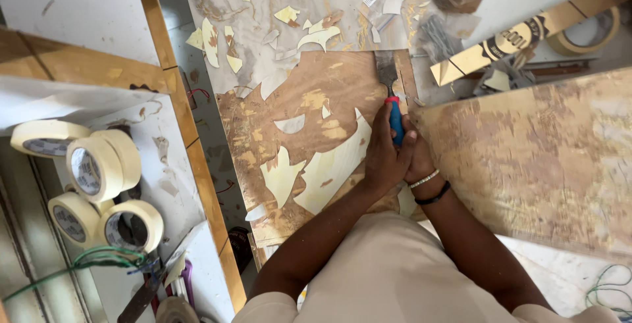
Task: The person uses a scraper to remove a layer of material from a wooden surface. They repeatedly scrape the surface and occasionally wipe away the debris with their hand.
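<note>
Both my hands grip a scraper [390,93] with a blue and red handle and a flat metal blade. My left hand [385,152] wraps the handle from the left; my right hand [416,155], wearing two bracelets at the wrist, presses against it from the right. The blade rests on the right edge of a brown wooden board [296,119]. The board carries patches of cream-coloured laminate [332,165], and its far part still has a pale marbled laminate sheet [289,14] with loose cream flakes lying on it.
Several rolls of masking tape [99,178] lie on a white shelf at the left. A second scraped brown board [540,145] lies at the right. A tape roll [589,33] and a long narrow box [520,37] lie at the far right. Green wire [85,260] lies at the lower left.
</note>
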